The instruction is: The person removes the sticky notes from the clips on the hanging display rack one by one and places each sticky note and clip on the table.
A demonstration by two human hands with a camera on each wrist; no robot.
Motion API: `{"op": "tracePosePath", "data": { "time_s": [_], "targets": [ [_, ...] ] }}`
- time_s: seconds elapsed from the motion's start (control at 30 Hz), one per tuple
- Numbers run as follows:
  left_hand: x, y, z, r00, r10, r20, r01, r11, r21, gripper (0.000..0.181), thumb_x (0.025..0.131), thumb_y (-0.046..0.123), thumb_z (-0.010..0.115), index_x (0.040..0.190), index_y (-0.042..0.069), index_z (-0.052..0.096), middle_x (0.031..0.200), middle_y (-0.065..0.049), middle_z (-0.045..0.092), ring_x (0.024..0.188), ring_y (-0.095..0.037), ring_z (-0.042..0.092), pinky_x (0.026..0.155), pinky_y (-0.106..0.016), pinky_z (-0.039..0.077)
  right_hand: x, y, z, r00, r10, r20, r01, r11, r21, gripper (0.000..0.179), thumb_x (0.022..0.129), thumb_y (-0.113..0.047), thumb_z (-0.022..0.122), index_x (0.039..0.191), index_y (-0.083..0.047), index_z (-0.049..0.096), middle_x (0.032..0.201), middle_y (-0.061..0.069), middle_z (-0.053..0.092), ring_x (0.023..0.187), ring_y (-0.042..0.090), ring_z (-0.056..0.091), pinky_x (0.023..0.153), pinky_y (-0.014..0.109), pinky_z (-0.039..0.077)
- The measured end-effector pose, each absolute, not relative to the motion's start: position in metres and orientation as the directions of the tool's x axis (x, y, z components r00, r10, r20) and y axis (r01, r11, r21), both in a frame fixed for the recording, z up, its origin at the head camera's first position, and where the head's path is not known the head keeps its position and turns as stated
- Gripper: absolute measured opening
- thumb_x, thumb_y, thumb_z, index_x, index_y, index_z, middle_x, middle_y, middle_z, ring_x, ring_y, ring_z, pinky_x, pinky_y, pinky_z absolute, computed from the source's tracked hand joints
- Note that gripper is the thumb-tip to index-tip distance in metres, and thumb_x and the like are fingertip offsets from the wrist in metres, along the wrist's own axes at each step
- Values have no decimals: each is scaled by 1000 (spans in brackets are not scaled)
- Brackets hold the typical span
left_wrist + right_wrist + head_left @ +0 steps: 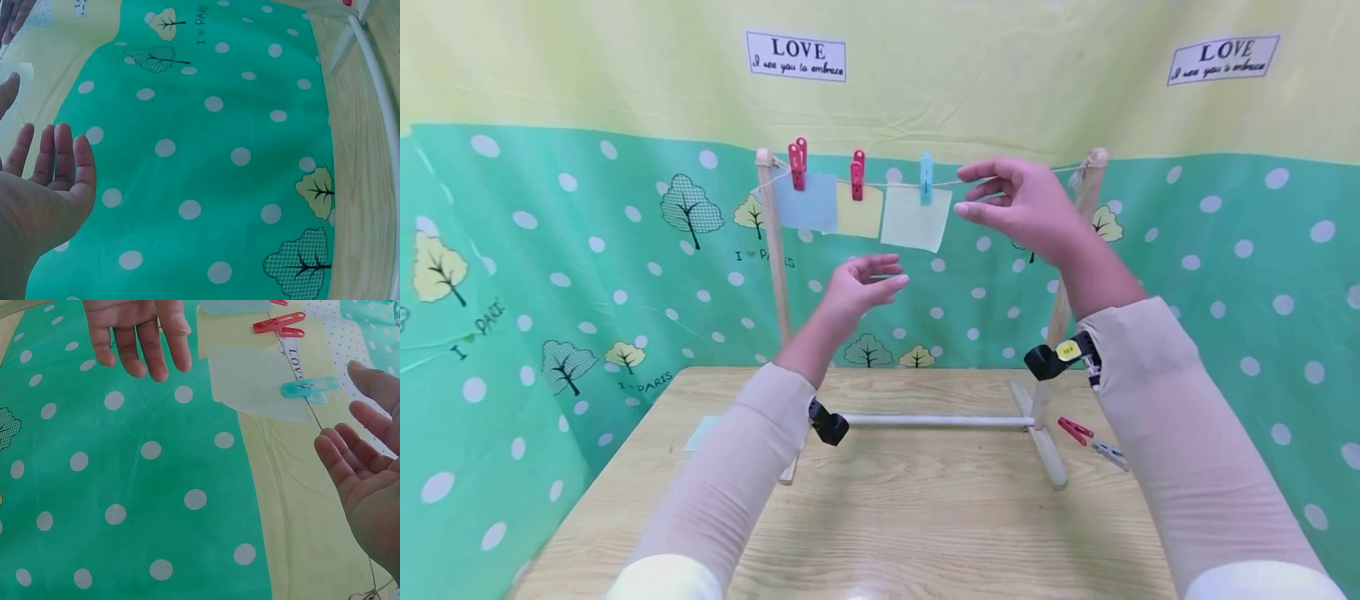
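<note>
Three paper squares hang from a string: a blue one [808, 204], a yellow one [860, 212] and a pale green one [914, 221]. A light blue clothespin [927, 179] clips the pale green square. Red clothespins [857, 177] hold the other two. My right hand [1026, 204] is raised just right of the blue clothespin, fingers bent loosely and apart from it. In the right wrist view nothing lies between that hand's [375, 462] fingers and thumb. My left hand [861, 287] hovers below the squares, fingers relaxed and holding nothing.
Wooden posts [775, 258] carry the string, joined low down by a white bar [936, 421]. A red clothespin [1076, 431] and a bluish-grey one [1109, 454] lie on the table [940, 525] at right. Pale paper [702, 433] lies at left, partly behind my sleeve. A patterned curtain [625, 333] hangs behind.
</note>
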State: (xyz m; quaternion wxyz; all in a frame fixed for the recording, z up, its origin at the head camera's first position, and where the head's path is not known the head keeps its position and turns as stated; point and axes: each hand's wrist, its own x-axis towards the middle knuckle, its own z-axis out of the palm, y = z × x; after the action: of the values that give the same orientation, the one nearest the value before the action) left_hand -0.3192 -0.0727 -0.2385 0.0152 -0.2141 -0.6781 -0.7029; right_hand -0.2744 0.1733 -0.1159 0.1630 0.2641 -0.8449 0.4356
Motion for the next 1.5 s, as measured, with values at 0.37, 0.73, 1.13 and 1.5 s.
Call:
{"op": "tracePosePath", "data": {
  "time_s": [0.37, 0.73, 1.13, 1.5],
  "targets": [
    [-326, -61, -234, -925, 202, 322, 282, -200, 938, 43, 87, 17, 76, 126, 7, 61, 123, -11, 61, 114, -30, 59, 91, -32, 54, -285, 156, -96, -823, -253, 509, -566, 440, -697, 50, 89, -30, 73, 133, -10, 58, 128, 5, 60, 111, 17, 58, 96, 28, 50],
    [-332, -54, -226, -937, 152, 315, 261, -292, 920, 42, 90, 13, 72, 125, -6, 57, 117, -14, 63, 103, -25, 62, 98, -40, 51, -287, 142, -71, -879, -277, 388, -476, 533, -700, 63, 88, -35, 73, 143, -17, 49, 141, 0, 52, 117, 18, 55, 104, 34, 44],
    [-335, -49, -224, -944, 83, 318, 266, -376, 888, 8, 90, 7, 71, 94, 5, 65, 95, -7, 64, 91, -24, 64, 98, -43, 50, -297, 137, -74, -883, -303, 360, -470, 539, -699, 62, 89, -29, 73, 143, -10, 49, 138, 6, 55, 115, 17, 57, 91, 30, 51],
    [-334, -43, -221, -943, 59, 329, 274, -428, 861, 5, 90, 5, 70, 88, 3, 65, 89, -7, 69, 82, -17, 66, 89, -36, 56, -299, 134, -80, -863, -290, 414, -505, 468, -725, 53, 89, -20, 74, 138, -9, 56, 125, 8, 60, 106, 18, 58, 84, 26, 52]
  ]
}}
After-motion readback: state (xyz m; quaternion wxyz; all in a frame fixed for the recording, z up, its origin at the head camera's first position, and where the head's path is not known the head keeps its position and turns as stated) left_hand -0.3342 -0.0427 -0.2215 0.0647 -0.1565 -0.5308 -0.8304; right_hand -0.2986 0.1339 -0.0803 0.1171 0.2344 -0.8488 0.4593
